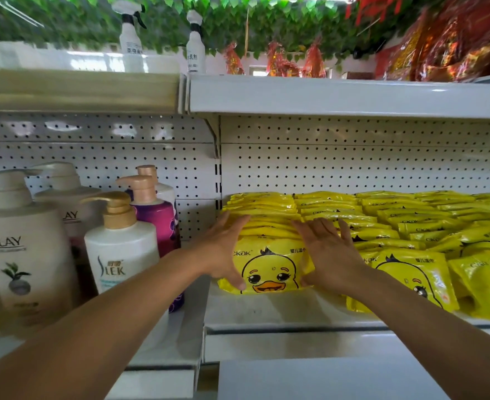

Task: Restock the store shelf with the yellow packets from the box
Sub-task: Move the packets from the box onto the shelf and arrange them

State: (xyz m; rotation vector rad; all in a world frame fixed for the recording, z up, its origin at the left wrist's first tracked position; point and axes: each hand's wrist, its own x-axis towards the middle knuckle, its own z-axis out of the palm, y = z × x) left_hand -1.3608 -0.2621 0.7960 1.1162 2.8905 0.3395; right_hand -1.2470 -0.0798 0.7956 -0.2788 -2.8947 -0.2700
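Two hands flank one of four yellow packet rows.

backing: white pegboard | upper shelf: grey metal | overhead: green leaf garland

My left hand and right hand cover both sides of the front yellow duck-printed plastic packet — its brand name shows only in part. The rows of yellow packets to the right run off the frame edge. The white Olay pump bottle is blurred — its small print is unreadable.
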